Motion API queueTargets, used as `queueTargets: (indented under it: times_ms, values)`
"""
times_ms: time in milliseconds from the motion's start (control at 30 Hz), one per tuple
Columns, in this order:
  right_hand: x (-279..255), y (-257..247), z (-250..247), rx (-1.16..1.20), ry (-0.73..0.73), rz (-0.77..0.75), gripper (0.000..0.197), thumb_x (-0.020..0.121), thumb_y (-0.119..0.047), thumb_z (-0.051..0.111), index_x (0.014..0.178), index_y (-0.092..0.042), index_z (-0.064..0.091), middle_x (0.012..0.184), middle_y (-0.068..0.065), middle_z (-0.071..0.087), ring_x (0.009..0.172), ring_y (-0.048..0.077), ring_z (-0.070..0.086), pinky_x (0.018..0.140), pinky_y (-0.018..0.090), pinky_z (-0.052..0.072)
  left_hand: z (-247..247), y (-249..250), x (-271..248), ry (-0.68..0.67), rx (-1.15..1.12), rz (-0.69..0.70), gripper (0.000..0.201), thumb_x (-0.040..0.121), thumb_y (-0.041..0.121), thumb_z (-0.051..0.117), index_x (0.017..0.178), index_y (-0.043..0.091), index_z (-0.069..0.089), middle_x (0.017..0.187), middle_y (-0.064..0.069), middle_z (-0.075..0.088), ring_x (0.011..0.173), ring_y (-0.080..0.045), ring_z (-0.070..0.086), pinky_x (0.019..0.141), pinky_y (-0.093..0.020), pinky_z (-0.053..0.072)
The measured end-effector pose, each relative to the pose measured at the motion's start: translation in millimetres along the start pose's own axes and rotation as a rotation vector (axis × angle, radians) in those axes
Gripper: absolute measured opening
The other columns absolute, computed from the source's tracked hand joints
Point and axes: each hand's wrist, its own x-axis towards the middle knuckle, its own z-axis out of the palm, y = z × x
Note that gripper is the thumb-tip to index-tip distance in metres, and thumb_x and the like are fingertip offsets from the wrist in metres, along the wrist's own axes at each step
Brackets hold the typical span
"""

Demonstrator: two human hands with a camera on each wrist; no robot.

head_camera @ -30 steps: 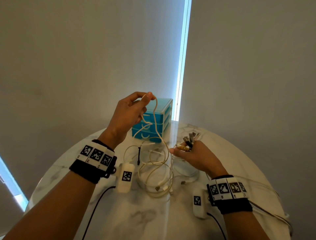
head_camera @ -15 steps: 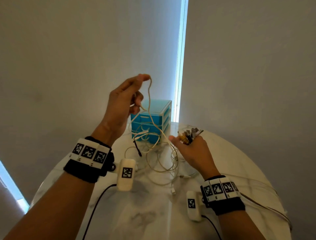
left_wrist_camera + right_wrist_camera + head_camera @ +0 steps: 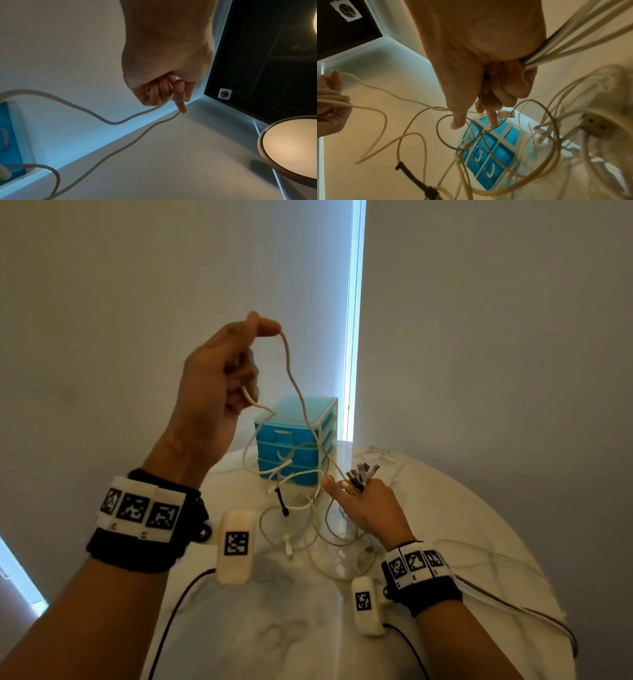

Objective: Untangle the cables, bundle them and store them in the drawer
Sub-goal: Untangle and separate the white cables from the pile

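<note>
Step in hand: untangling, still in its early part; no cable is bundled yet and none is in the drawer.

Left hand (image 3: 212, 385): raised at upper centre of the head view, thumb and forefinger pinching one cream cable (image 3: 291, 378) at its top bend, the remaining fingers (image 3: 161, 92) curled round a second run of the same cord. The cable is hanging down from the pinch toward the tangle.

Right hand (image 3: 363, 505): lower, at centre right, just above the tabletop (image 3: 462, 508). Its fingers are clamped on a gathered clutch of plug ends (image 3: 361, 474), forefinger and thumb sticking forward; several white cords are trailing out past the heel of the palm in the right wrist view.

Tangle of cables (image 3: 308, 518): loose loops lying at frame centre between the two hands, a black strap (image 3: 282, 501) dangling among them.

Drawer unit (image 3: 298, 436): blue, at the far edge of the tabletop behind the loops, all drawers appearing closed.

Next move, by judgement: the raised cord needs drawing clear of the loops, while the right hand is keeping its grip on the plugs. A knot tightening under the pull is the likely snag.
</note>
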Motion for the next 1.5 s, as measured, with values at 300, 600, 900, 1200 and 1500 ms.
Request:
queueTargets:
  times_ms: [300, 600, 900, 1200, 1500]
  values:
    - [-8, -18, -12, 0.160, 0.070, -0.009, 0.059, 0.086, -0.079, 0.067, 0.059, -0.026, 0.059, 0.066, -0.004, 0.065, 0.067, 0.014, 0.064, 0.068, 0.034, 0.050, -11, 6, 7, 0.144, -0.054, 0.067, 0.025, 0.107, 0.043, 0.055, 0.108, 0.027, 0.074, 0.064, 0.006, 0.028, 0.053, -0.009, 0.031, 0.057, -0.037, 0.010]
    - [-10, -18, -2, 0.406, -0.012, -0.192, 0.023, 0.100, -0.040, 0.075, 0.088, -0.024, 0.085, 0.064, -0.016, 0.070, 0.065, -0.005, 0.064, 0.065, 0.011, 0.046, 3, -7, -6, 0.036, -0.010, 0.041, 0.031, 0.109, 0.044, 0.054, 0.119, 0.023, 0.074, 0.059, 0.009, 0.029, 0.051, -0.008, 0.029, 0.059, -0.038, 0.012]
    - [20, 37, -23, 0.355, 0.194, 0.284, 0.020, 0.088, -0.031, 0.079, 0.083, -0.011, 0.080, 0.045, -0.008, 0.044, 0.044, 0.015, 0.042, 0.042, 0.026, 0.033, -81, 26, 11, 0.360, -0.246, 0.165, 0.025, 0.106, 0.043, 0.060, 0.119, 0.025, 0.069, 0.063, 0.007, 0.032, 0.052, -0.008, 0.032, 0.048, -0.025, 0.025]
    - [21, 52, -15, 0.248, 0.177, 0.305, 0.030, 0.087, -0.026, 0.082, 0.074, -0.005, 0.066, 0.065, 0.010, 0.063, 0.066, 0.031, 0.062, 0.059, 0.033, 0.044, -121, 4, 21, 0.596, -0.461, 0.217, 0.042, 0.109, 0.040, 0.055, 0.143, 0.016, 0.061, 0.065, 0.009, 0.044, 0.050, -0.007, 0.037, 0.044, -0.022, 0.029]
    - [9, 9, -29, 0.460, 0.249, 0.111, 0.045, 0.074, -0.041, 0.095, 0.093, -0.011, 0.067, 0.080, -0.005, 0.065, 0.076, 0.017, 0.061, 0.069, 0.032, 0.047, -47, -47, 8, 0.270, -0.184, -0.040, 0.032, 0.107, 0.048, 0.057, 0.128, 0.028, 0.071, 0.062, 0.009, 0.038, 0.057, -0.008, 0.032, 0.046, -0.024, 0.022]
